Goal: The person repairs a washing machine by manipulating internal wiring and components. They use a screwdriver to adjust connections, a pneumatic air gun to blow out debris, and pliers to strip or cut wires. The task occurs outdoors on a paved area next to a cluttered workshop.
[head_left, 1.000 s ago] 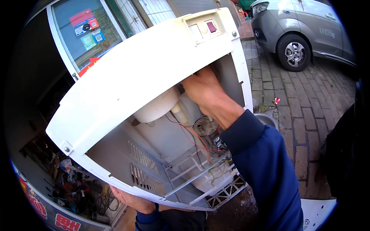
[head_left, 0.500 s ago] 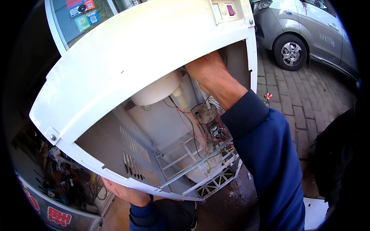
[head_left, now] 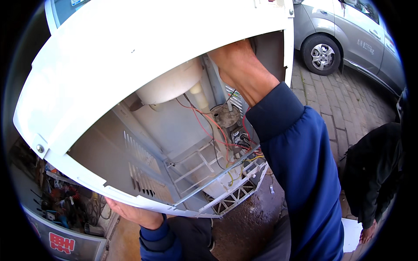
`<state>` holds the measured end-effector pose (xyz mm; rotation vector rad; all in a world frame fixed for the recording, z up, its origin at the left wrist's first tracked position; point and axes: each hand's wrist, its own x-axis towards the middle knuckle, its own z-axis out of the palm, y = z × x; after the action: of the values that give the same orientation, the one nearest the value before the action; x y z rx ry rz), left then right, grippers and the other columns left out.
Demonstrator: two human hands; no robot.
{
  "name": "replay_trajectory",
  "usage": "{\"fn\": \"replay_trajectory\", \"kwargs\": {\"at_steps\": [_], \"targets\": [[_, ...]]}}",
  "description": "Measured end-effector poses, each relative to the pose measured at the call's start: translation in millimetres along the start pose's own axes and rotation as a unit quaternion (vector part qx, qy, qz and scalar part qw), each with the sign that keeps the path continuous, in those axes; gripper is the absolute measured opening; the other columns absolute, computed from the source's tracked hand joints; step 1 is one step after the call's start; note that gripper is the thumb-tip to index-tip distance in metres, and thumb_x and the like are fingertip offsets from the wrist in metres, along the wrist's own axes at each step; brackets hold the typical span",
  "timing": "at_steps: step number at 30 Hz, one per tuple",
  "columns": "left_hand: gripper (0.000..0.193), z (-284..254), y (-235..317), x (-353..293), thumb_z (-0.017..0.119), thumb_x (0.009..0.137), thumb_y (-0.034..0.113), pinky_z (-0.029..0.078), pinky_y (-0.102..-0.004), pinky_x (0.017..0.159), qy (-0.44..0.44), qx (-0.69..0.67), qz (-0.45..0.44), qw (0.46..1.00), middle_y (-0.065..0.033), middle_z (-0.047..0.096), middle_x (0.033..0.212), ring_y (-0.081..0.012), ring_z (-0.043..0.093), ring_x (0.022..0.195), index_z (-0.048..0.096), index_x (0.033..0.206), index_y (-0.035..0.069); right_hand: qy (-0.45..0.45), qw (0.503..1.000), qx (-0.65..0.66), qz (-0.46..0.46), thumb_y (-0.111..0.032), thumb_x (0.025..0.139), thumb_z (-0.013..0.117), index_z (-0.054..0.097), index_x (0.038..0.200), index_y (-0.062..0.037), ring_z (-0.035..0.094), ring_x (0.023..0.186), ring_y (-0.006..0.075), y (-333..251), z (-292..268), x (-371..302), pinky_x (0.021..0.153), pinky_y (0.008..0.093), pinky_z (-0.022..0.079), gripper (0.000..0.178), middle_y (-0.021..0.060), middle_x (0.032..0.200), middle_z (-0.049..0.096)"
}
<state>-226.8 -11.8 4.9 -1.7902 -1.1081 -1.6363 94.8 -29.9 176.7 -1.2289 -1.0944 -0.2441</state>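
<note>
I'm bracing this white casing (head_left: 139,48) with my left hand (head_left: 134,214) clamped on, right hand (head_left: 235,58) reaching inside, can't tell its grip; next bit's probably needing careful feel.

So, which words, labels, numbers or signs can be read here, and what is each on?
Lettering is located here, not transcribed.
Grey panel, lower left: large red lettering, pale-outlined, clear.
Silver vehicle: small pale characters on its side.
Glass, top left: blue sticker, cut off, unreadable.
White casing: no lettering visible.
</note>
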Motion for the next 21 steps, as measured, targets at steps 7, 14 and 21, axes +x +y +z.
{"fn": "replay_trajectory", "kwargs": {"at_steps": [7,14,21], "targets": [[0.042,3.9,0.7,4.7,0.051,0.103,0.022,0.036,-0.0501,0.113,0.000,0.026,0.086,0.996,-0.0163,0.064,0.133,-0.0386,0.052,0.129,0.058,0.136,-0.002,0.004,1.000,0.010,-0.001,-0.018,0.101,0.047,0.058,0.129,0.0030,0.061,0.114,0.0409,-1.7,-17.1,1.5,0.096,0.0438,0.049,0.037,0.0262,0.127,0.063],[0.041,2.6,-2.0,2.2,0.048,0.104,0.025,0.037,-0.0524,0.114,0.002,0.019,0.037,0.999,-0.0162,0.065,0.131,-0.0380,0.056,0.126,0.059,0.135,-0.001,-0.026,0.989,0.141,0.034,-0.017,0.101,0.046,0.058,0.128,0.0034,0.061,0.114,0.0416,-1.2,-9.5,-1.0,0.095,0.0440,0.049,0.037,0.0270,0.127,0.063],[0.042,4.4,-7.3,0.5,0.048,0.104,0.024,0.037,-0.0534,0.113,0.003,0.046,0.040,0.998,-0.0167,0.065,0.131,-0.0391,0.056,0.126,0.058,0.135,-0.002,-0.020,0.994,0.102,0.024,-0.016,0.100,0.046,0.059,0.127,0.0039,0.061,0.114,0.0421,-1.4,-10.6,1.4,0.095,0.0443,0.049,0.036,0.0282,0.126,0.063]]}}
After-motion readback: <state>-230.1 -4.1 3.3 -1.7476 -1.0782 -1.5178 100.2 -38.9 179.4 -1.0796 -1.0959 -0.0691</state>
